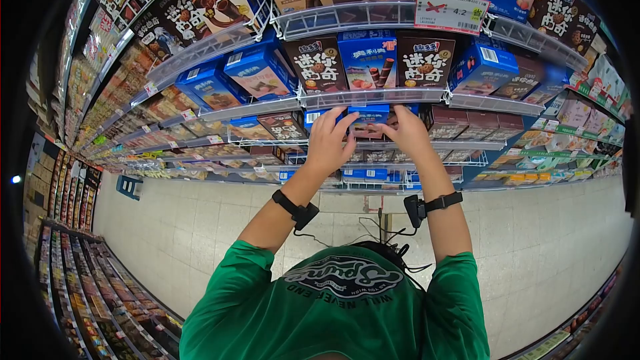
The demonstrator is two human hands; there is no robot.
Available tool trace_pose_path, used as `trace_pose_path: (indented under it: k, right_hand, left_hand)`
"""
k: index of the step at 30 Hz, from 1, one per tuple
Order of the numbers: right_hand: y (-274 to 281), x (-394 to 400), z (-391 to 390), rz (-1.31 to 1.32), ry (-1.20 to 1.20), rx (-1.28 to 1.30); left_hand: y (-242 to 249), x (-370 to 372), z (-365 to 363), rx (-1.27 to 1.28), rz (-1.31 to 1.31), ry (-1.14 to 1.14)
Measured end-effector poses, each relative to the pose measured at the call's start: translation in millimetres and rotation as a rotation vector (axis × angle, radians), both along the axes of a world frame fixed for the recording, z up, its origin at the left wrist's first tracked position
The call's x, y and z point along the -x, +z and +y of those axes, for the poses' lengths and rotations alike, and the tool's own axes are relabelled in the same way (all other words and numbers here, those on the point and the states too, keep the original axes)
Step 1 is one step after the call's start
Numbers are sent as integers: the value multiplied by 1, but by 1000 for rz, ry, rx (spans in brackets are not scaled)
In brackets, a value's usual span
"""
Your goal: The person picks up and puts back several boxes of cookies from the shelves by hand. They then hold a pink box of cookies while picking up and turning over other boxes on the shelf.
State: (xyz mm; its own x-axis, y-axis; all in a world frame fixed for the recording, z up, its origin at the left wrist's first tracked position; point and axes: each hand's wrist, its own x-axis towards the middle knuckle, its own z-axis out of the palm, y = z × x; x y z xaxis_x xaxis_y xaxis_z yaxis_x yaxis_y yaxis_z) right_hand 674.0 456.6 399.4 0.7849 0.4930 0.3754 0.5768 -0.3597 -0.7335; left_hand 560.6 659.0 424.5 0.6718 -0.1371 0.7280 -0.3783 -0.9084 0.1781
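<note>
Both hands reach to a middle shelf of boxed snacks. A small blue box (369, 116) stands between them at the front of that shelf. My left hand (330, 137) is at the box's left side, its thumb and fingers curved against it. On the other side, my right hand (408, 133) presses its fingers to the box's right edge. Part of the box is covered by the fingers. Brown boxes (467, 123) stand in a row to the right of my right hand, and another brown box (283, 125) is left of my left hand.
Just above the hands runs a shelf edge (373, 97) with blue and brown boxes on it. A price sign (451, 11) hangs from the shelf higher up. More shelves (87, 280) line the lower left. A blue stool-like object (128, 187) stands on the tiled floor (180, 227).
</note>
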Motion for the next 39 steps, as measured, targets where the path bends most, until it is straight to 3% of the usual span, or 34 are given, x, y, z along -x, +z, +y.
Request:
trace_pose_path:
  k: [4, 6, 9, 11, 14, 19, 22, 28, 34, 36, 38, 39]
  right_hand:
    - [4, 10, 2, -162, -45, 165]
    - [6, 19, 2, -186, -90, 246]
    - [-6, 35, -3, -208, -181, 149]
    - [-21, 37, -13, 70, -213, -112]
    - [-22, 41, -23, 61, -377, -125]
    - [-24, 23, -12, -37, -378, -48]
    - [-23, 13, -5, 46, -348, -96]
    - [-34, 3, 0, 13, -371, -34]
    - [-35, 16, 3, -8, -351, -133]
    - [-33, 31, 0, -63, -307, -278]
    - [-18, 49, 3, -87, -326, -314]
    - [-14, 56, 5, -136, -337, -256]
  left_hand:
    - [-4, -2, 4, 24, 28, -112]
    - [-1, -2, 6, -128, 15, -40]
    - [2, 2, 6, -133, 42, -16]
    - [0, 0, 7, -126, 48, 0]
    - [-2, 2, 8, -124, 43, 2]
    - [-5, 3, 9, -136, 3, 3]
    - [-5, 7, 13, -115, 0, 18]
    - [-9, 24, 26, 2, -67, 10]
    - [-24, 64, 58, 231, -83, 54]
    - [-30, 82, 73, 213, -126, 72]
    - [-56, 103, 96, 468, 49, 100]
    - [-66, 112, 107, 473, 45, 111]
